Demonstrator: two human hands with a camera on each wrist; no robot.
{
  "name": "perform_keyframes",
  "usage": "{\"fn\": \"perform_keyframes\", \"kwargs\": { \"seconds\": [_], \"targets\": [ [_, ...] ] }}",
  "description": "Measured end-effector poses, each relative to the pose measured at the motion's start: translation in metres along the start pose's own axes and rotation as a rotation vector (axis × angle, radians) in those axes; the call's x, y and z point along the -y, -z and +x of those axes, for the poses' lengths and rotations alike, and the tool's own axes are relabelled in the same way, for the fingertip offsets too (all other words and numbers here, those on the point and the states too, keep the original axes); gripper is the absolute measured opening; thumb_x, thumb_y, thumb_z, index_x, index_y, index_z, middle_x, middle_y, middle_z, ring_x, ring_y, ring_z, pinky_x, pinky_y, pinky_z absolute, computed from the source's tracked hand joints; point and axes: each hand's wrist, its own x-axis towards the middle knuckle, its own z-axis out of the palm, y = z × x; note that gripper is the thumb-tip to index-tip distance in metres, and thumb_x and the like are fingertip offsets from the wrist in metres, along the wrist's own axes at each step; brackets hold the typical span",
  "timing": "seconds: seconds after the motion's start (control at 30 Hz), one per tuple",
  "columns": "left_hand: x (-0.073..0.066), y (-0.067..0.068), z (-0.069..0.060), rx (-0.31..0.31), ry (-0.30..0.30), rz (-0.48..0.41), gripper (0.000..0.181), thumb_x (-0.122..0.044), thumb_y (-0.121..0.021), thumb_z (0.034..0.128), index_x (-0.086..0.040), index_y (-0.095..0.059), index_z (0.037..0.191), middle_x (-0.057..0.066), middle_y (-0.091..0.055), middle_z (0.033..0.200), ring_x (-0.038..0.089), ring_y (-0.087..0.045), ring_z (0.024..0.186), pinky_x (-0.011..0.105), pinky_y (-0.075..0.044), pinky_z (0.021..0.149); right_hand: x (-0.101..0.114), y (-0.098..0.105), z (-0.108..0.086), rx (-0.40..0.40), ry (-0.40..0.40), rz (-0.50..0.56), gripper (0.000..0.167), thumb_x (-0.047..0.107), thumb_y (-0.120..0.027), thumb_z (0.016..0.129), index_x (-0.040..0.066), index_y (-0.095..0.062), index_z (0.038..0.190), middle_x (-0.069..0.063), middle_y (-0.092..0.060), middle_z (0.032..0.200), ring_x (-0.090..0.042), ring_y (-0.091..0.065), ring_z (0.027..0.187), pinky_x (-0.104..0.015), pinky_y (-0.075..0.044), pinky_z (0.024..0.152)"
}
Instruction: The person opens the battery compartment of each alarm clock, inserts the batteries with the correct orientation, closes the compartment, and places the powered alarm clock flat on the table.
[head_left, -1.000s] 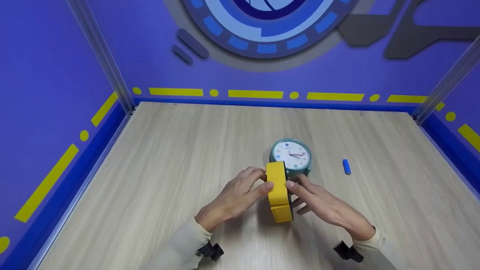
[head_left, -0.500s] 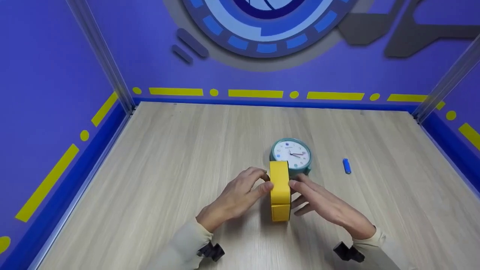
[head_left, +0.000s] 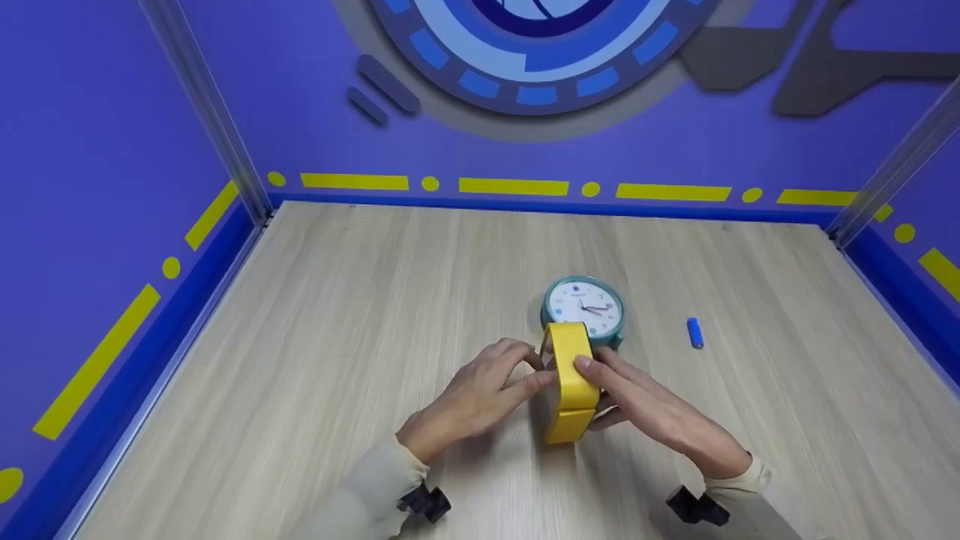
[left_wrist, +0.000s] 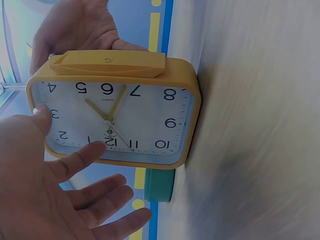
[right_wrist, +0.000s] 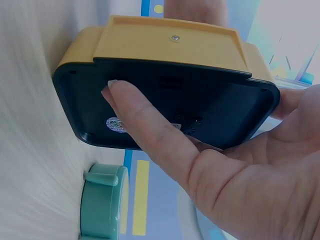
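A yellow alarm clock (head_left: 571,367) stands on one of its short sides on the table, its white face turned to the left. Held at its upper edge, it has the right hand (head_left: 652,405) on it: the thumb lies on the yellow casing and a long finger reaches across the black back (right_wrist: 165,100). The left hand (head_left: 472,397) is at the face side; in the left wrist view its thumb and index fingertip touch the face (left_wrist: 145,115) while the other fingers spread free. Behind the yellow clock lies a round teal clock (head_left: 585,307), face up.
A small blue battery (head_left: 695,333) lies to the right of the teal clock. The wooden table (head_left: 375,300) is bounded by blue-purple panels (head_left: 187,150) at the back and both sides.
The yellow clock has turned and shifted slightly right, so its face side shows more in the head view. The left thumb has moved from the casing's edge onto the face.
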Motion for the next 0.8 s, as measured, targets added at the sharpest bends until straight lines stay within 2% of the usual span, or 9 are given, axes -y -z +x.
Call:
{"fn": "perform_keyframes", "kwargs": {
  "seconds": [0.1, 0.2, 0.33, 0.47, 0.6, 0.7, 0.8],
  "targets": [
    [0.002, -0.003, 0.000, 0.016, -0.001, 0.005, 0.054, -0.064, -0.055, 0.1042, -0.017, -0.065, 0.129, -0.002, -0.059, 0.137, 0.020, -0.056, 0.129, 0.044, -0.046, 0.106, 0.002, 0.003, -0.002, -0.003, 0.026, 0.003, 0.076, 0.051, -0.037, 0.113, -0.001, -0.017, 0.165, -0.021, -0.055, 0.141, -0.034, -0.066, 0.116, -0.050, -0.058, 0.093],
    [0.005, -0.008, 0.000, 0.033, -0.003, 0.002, 0.055, -0.063, -0.062, 0.1004, -0.016, -0.064, 0.129, -0.004, -0.060, 0.134, 0.019, -0.057, 0.125, 0.042, -0.047, 0.104, 0.005, 0.004, -0.006, -0.053, 0.064, -0.048, 0.069, 0.047, -0.037, 0.114, 0.001, -0.022, 0.164, -0.020, -0.054, 0.144, -0.033, -0.065, 0.118, -0.051, -0.057, 0.094],
    [0.006, -0.014, 0.000, 0.047, 0.030, 0.021, 0.059, -0.065, -0.066, 0.0962, -0.016, -0.064, 0.130, -0.005, -0.060, 0.130, 0.014, -0.057, 0.118, 0.039, -0.049, 0.099, 0.009, 0.002, -0.014, -0.164, 0.111, -0.205, 0.063, 0.043, -0.040, 0.115, 0.003, -0.027, 0.162, -0.020, -0.050, 0.148, -0.031, -0.061, 0.119, -0.051, -0.054, 0.098],
    [0.007, -0.019, -0.001, 0.044, 0.045, 0.084, 0.061, -0.067, -0.067, 0.0942, -0.015, -0.065, 0.126, -0.004, -0.061, 0.125, 0.013, -0.056, 0.110, 0.037, -0.049, 0.094, 0.014, -0.003, -0.020, -0.299, 0.153, -0.381, 0.061, 0.035, -0.043, 0.115, 0.004, -0.022, 0.164, -0.024, -0.041, 0.157, -0.035, -0.059, 0.125, -0.054, -0.052, 0.102],
    [0.008, -0.022, -0.002, 0.026, 0.051, 0.147, 0.063, -0.070, -0.067, 0.0924, -0.013, -0.067, 0.120, -0.004, -0.062, 0.121, 0.013, -0.056, 0.109, 0.037, -0.050, 0.093, 0.017, -0.011, -0.021, -0.419, 0.216, -0.508, 0.054, 0.018, -0.047, 0.113, 0.005, -0.028, 0.161, -0.021, -0.043, 0.152, -0.033, -0.061, 0.115, -0.043, -0.058, 0.089],
    [0.009, -0.024, -0.001, 0.007, 0.062, 0.183, 0.068, -0.073, -0.065, 0.0915, -0.012, -0.069, 0.120, -0.003, -0.063, 0.122, 0.015, -0.057, 0.111, 0.038, -0.050, 0.094, 0.018, -0.015, -0.022, -0.496, 0.275, -0.580, 0.039, 0.010, -0.053, 0.110, 0.003, -0.045, 0.148, -0.015, -0.047, 0.140, -0.029, -0.061, 0.103, -0.034, -0.059, 0.076],
    [0.010, -0.025, -0.001, 0.000, 0.072, 0.236, 0.072, -0.075, -0.063, 0.0921, -0.009, -0.070, 0.121, 0.000, -0.064, 0.122, 0.019, -0.058, 0.112, 0.042, -0.049, 0.096, 0.019, -0.018, -0.024, -0.572, 0.353, -0.681, 0.026, 0.005, -0.062, 0.106, 0.002, -0.059, 0.131, -0.013, -0.052, 0.135, -0.027, -0.062, 0.100, -0.032, -0.060, 0.072]
  ]
}}
